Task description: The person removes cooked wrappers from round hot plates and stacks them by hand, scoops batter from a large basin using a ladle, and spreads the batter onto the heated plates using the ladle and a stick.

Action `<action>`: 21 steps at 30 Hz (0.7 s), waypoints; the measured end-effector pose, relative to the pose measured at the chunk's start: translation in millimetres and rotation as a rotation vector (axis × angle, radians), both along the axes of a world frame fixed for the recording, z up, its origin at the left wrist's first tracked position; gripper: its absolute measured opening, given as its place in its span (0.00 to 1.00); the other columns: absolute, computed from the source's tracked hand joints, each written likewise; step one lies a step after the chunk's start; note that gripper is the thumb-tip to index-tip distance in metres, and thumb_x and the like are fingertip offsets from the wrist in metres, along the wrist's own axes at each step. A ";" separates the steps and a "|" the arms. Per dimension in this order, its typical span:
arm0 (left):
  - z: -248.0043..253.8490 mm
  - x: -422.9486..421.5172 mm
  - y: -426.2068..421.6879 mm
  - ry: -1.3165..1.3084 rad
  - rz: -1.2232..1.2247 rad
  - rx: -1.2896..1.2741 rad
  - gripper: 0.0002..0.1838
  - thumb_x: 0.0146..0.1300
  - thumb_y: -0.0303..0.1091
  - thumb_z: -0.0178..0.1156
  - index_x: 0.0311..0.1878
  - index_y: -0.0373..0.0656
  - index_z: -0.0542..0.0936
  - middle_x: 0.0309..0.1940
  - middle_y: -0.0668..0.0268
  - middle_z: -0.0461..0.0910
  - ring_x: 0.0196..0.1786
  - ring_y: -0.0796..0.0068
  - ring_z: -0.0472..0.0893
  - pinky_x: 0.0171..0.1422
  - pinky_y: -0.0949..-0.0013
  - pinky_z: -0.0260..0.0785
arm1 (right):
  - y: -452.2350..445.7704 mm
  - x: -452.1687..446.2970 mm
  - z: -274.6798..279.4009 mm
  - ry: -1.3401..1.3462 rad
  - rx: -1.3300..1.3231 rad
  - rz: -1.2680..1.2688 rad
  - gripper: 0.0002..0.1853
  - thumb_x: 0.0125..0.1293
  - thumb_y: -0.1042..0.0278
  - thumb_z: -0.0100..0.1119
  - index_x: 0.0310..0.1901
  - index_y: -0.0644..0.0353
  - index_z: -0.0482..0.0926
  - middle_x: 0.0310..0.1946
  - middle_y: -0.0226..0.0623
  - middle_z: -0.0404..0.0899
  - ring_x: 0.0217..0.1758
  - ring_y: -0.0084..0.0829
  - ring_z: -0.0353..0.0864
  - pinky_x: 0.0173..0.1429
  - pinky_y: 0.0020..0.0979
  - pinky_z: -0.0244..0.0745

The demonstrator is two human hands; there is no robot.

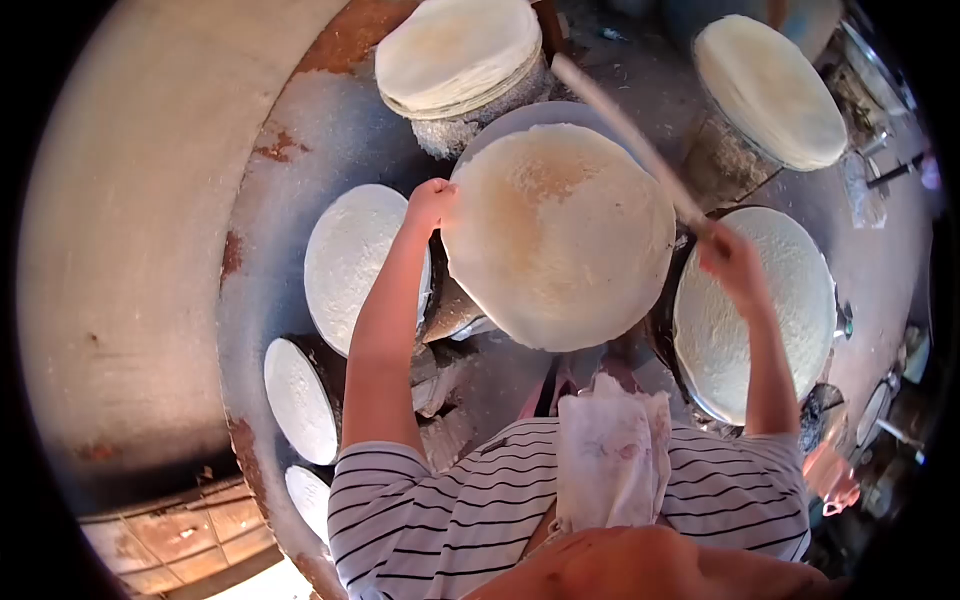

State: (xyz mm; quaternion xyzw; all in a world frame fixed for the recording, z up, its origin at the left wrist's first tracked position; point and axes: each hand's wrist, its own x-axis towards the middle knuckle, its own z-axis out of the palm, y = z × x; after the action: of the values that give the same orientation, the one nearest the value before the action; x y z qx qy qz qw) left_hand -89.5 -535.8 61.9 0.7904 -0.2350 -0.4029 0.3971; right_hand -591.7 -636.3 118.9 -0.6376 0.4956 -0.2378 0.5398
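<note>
A large round flatbread (560, 240), browned in patches, is spread out in front of me above a pale round surface that shows at its far edge. My left hand (432, 203) pinches the flatbread's left edge. My right hand (728, 258) is wrapped round the near end of a long flat wooden stick (630, 140), which slants up and left past the bread's right edge. Under and beside my right forearm lies a round griddle with pale batter or dough (765, 310) on it.
Stacked flatbreads (460, 55) stand at the far side, and another pale round (770, 92) lies at the far right. More pale rounds (355, 265) (300, 400) line the left side. Clutter and a co-worker's hand (840, 495) are at the lower right.
</note>
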 end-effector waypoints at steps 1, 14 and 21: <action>3.3 -5.8 0.3 -0.315 -0.047 -0.017 0.08 0.59 0.36 0.61 0.40 0.45 0.81 0.29 0.68 0.81 0.27 0.72 0.78 0.32 0.67 0.71 | 12.1 -3.0 1.1 0.079 0.014 0.110 0.22 0.63 0.73 0.60 0.60 0.51 0.75 0.23 0.23 0.71 0.23 0.17 0.70 0.28 0.23 0.67; 49.9 -77.3 90.5 -0.948 -0.091 -0.447 0.12 0.64 0.33 0.57 0.49 0.45 0.81 0.43 0.64 0.81 0.42 0.72 0.79 0.43 0.70 0.72 | 58.7 16.2 -22.6 0.341 -0.616 0.178 0.15 0.61 0.66 0.58 0.50 0.50 0.81 0.30 0.46 0.77 0.36 0.47 0.78 0.42 0.41 0.73; 70.4 -123.2 222.0 -0.681 0.071 -0.334 0.11 0.66 0.31 0.57 0.50 0.42 0.81 0.46 0.64 0.81 0.46 0.75 0.80 0.45 0.73 0.72 | 72.0 29.5 -6.6 0.313 -0.465 0.242 0.17 0.62 0.64 0.57 0.53 0.55 0.78 0.41 0.46 0.81 0.45 0.47 0.80 0.48 0.40 0.73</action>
State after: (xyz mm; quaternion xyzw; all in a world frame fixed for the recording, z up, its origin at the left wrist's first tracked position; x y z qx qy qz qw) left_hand -212.6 -313.9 132.3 0.8110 -0.3885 -0.0592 0.4335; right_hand -562.2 -564.3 112.3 -0.8274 0.4255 -0.1778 0.3205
